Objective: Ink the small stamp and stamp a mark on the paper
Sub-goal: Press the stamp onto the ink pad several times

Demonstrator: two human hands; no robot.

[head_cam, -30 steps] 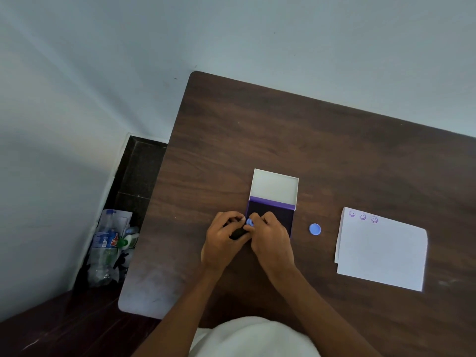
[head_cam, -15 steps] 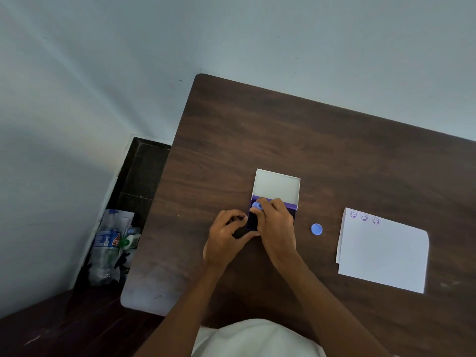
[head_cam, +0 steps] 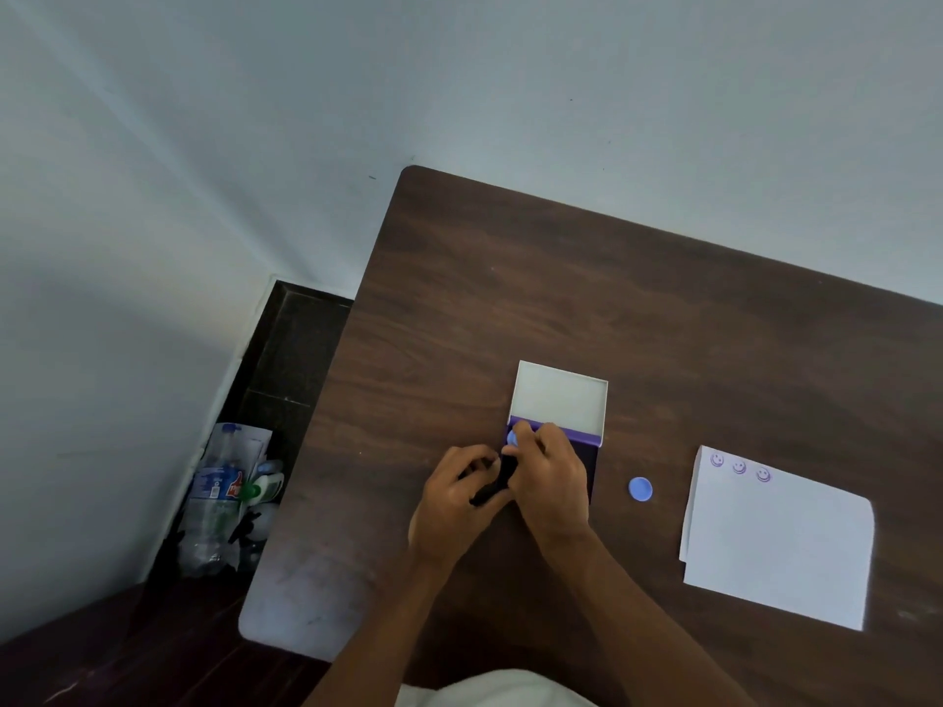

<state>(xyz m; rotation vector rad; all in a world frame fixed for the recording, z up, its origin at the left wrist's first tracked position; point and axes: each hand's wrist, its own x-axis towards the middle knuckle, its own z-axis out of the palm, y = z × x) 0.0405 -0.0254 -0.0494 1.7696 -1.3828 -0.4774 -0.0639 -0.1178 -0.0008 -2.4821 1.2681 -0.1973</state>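
**Purple ink pad, stamp applied**

Small stamp (head_cam: 512, 439) — pinched in right hand (head_cam: 548, 479) — had shifted from pad's near-left corner to upper-left of ink pad (head_cam: 592, 459); inking likely underway. Left hand (head_cam: 454, 502) curled, steadying pad edge. Paper (head_cam: 780, 538) lay lower right.

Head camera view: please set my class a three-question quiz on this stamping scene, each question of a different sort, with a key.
1. True or false: the paper already carries three stamped faces.
2. Which hand holds the small stamp over the ink pad? A) left B) right
3. Fill in: the loose blue cap lies between the ink pad and the ____.

Key: 1 true. 2 B: the right hand holds it, while the left hand steadies the pad's near left corner. 3 paper.
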